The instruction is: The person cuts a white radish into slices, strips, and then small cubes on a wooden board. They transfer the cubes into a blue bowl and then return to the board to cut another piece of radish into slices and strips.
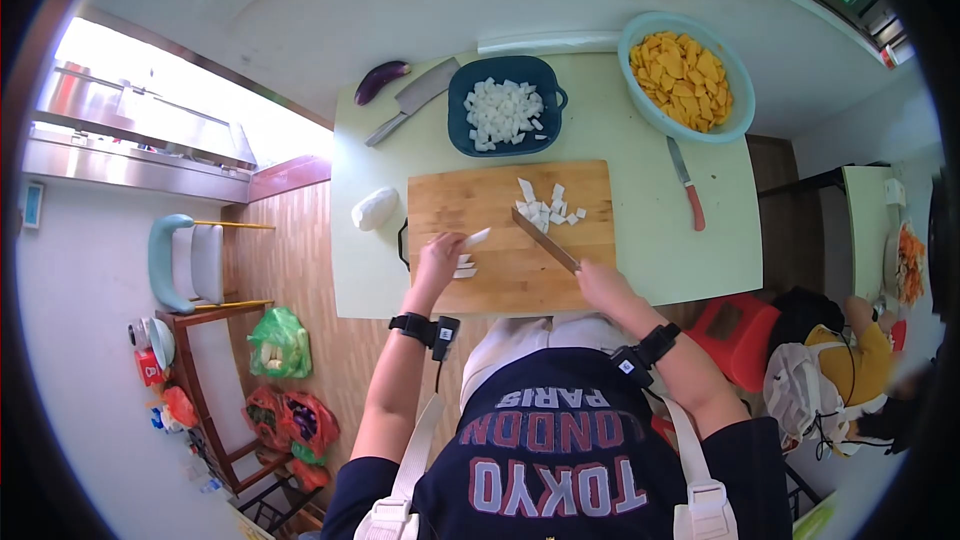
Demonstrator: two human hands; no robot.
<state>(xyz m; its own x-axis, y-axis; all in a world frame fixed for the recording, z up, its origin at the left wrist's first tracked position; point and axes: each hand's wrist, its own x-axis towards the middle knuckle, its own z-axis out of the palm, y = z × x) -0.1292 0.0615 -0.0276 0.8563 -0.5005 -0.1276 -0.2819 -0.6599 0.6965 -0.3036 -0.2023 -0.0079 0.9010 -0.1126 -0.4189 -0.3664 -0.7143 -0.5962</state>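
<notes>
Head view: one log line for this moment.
left hand: holds strip | right hand: holds knife | board: cubes, strips | tub: more cubes

Eggplant [381,83] on the counter [670,265]
A teal chair [162,265] stands near a green bag [280,344]; a red stool [750,342] stands apart

The pale-green desk [655,230] bears a cutting board [515,285] toward seven o'clock. A dark basin [484,66] stands at eleven, eggplant [380,83] and cleaver [426,87] at ten, light-blue bowl [742,100] at two.
</notes>
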